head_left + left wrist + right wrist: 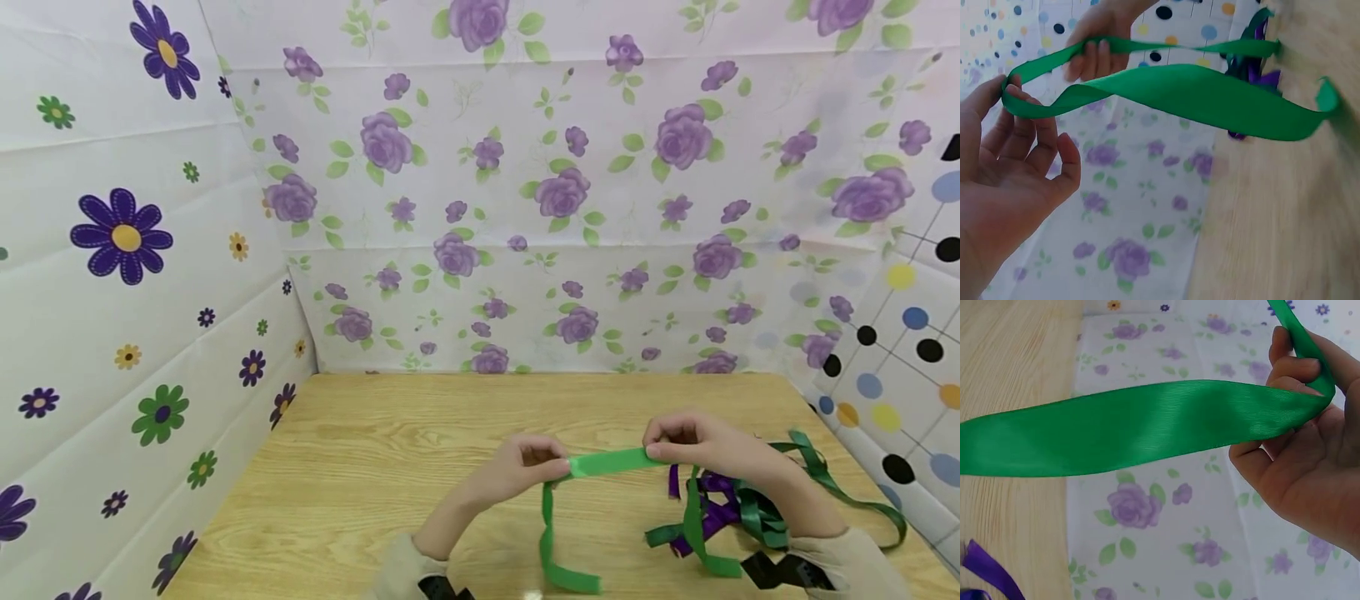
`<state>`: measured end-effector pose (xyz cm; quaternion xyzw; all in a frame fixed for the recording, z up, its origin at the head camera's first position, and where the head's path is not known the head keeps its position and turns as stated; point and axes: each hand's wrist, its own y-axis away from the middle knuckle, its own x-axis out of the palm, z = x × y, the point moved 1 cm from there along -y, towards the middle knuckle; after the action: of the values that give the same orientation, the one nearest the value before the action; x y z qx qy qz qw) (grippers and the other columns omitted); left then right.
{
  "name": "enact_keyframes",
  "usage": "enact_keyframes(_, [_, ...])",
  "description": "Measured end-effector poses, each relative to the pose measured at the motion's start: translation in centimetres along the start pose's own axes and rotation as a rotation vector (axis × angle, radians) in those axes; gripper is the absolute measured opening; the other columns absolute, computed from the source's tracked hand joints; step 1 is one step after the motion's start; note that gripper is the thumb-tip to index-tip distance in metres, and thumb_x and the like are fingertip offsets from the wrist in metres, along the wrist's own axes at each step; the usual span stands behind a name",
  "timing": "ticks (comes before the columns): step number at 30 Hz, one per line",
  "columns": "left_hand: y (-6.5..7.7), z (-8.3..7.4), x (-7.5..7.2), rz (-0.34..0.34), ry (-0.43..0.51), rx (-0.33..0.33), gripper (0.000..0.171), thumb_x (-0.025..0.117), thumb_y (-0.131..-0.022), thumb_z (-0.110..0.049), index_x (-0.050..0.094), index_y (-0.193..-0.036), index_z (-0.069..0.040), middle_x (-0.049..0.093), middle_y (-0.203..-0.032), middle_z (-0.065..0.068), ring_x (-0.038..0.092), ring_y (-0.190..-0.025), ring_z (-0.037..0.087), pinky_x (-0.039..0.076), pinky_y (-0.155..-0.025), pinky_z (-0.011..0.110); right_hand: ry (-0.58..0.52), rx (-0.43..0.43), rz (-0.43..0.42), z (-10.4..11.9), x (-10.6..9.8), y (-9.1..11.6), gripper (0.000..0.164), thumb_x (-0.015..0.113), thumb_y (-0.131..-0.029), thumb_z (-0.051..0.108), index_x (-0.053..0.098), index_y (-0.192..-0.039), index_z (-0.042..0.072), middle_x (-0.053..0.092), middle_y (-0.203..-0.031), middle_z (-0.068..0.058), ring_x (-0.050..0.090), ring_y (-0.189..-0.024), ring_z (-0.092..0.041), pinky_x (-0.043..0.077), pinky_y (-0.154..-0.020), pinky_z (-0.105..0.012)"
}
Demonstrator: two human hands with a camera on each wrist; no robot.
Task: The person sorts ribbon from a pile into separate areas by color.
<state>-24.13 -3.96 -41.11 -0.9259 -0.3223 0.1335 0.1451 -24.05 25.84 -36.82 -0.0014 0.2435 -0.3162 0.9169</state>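
1. Step in hand, judged: green ribbon [609, 462] held up and drawn out flat between two pinches, at about 4–5 o'clock in the head view, above the table [375, 467].
2. Left hand [525, 467]: thumb and finger clamped on the ribbon at its 9 o'clock side; one tail hangs toward 6 o'clock.
3. Right hand [693, 437]: likewise clamped, 3 o'clock side, second tail hanging below.
4. Purple and dark-green ribbons [716, 517] heaped at 4 o'clock, near the right-hand tail.
5. Next move probably calls for firm pinches, even tension, tails untwisted and clear of the heap.
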Motion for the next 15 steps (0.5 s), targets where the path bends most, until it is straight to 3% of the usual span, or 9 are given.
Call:
enact_keyframes(3, [0.9, -0.3, -1.7, -0.012, -0.05, -0.032, 0.038, 0.057, -0.098, -0.024, 0.059, -0.099, 0.014, 0.06, -0.084, -0.005, 0.053, -0.071, 0.0, 0.045, -0.066, 0.017, 0.002, 0.026, -0.029, -0.6, -0.8, 0.4, 0.019, 0.041, -0.102, 0.001, 0.06, -0.099, 0.003, 0.037, -0.071, -0.01, 0.029, -0.056, -0.025, 0.033, -0.052, -0.038])
enact_keyframes(5, [1.5, -0.5, -2.8, -0.008, -0.084, -0.052, 0.037, 0.058, -0.098, -0.024, 0.06, -0.098, 0.012, 0.06, -0.084, -0.008, 0.052, -0.07, 0.001, 0.045, -0.064, 0.019, -0.015, 0.035, -0.032, -1.0, -1.3, 0.7, 0.019, 0.04, -0.102, 0.001, 0.058, -0.099, 0.001, 0.035, -0.071, -0.01, 0.028, -0.056, -0.027, 0.033, -0.051, -0.038])
enact_keyframes(10, [2.9, -0.8, -4.9, 0.0, -0.167, -0.105, 0.028, 0.057, -0.098, -0.021, 0.062, -0.097, 0.007, 0.057, -0.079, -0.005, 0.045, -0.064, 0.003, 0.039, -0.059, 0.023, -0.021, 0.062, -0.044, -1.9, -2.4, 1.3, 0.02, 0.038, -0.103, 0.003, 0.056, -0.1, -0.002, 0.036, -0.072, -0.011, 0.03, -0.057, -0.03, 0.035, -0.053, -0.037])
enact_keyframes(15, [4.4, -0.7, -6.9, -0.011, -0.198, -0.151, 0.024, 0.057, -0.098, -0.018, 0.063, -0.096, 0.005, 0.056, -0.077, -0.002, 0.044, -0.064, 0.004, 0.039, -0.06, 0.022, 0.009, 0.165, -0.1, -2.7, -3.3, 2.2, 0.023, 0.037, -0.105, 0.009, 0.056, -0.102, -0.003, 0.035, -0.071, -0.014, 0.032, -0.06, -0.031, 0.036, -0.055, -0.036])
